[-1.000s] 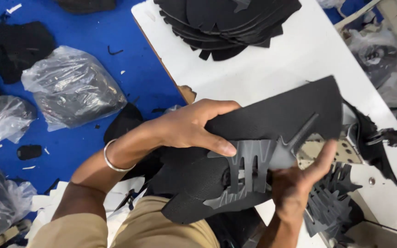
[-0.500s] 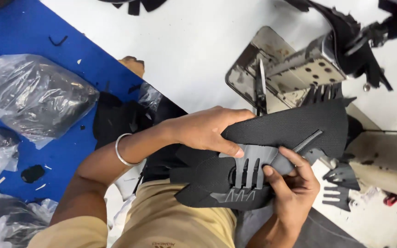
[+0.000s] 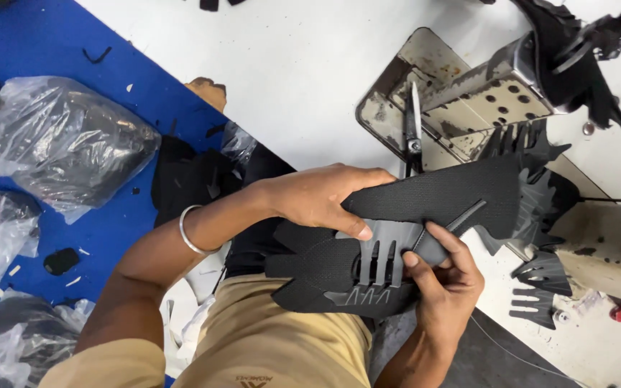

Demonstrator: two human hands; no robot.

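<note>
Both hands grasp a flat black mesh fabric shoe-upper panel with grey rubbery strips (image 3: 425, 205), held over the lap, just below the edge of the white surface (image 3: 289, 79). Left hand (image 3: 321, 197), silver bangle on its wrist, pinches the panel's top edge, thumb on the grey strips. Right hand (image 3: 443, 276) grips the panel's lower edge from beneath, fingers curled over. Grey metal sewing machine (image 3: 468, 93) on the surface just beyond the panel. More black cut pieces (image 3: 540, 276) lie right of it. Clear plastic bags (image 3: 66, 147) on blue floor, left.
</note>
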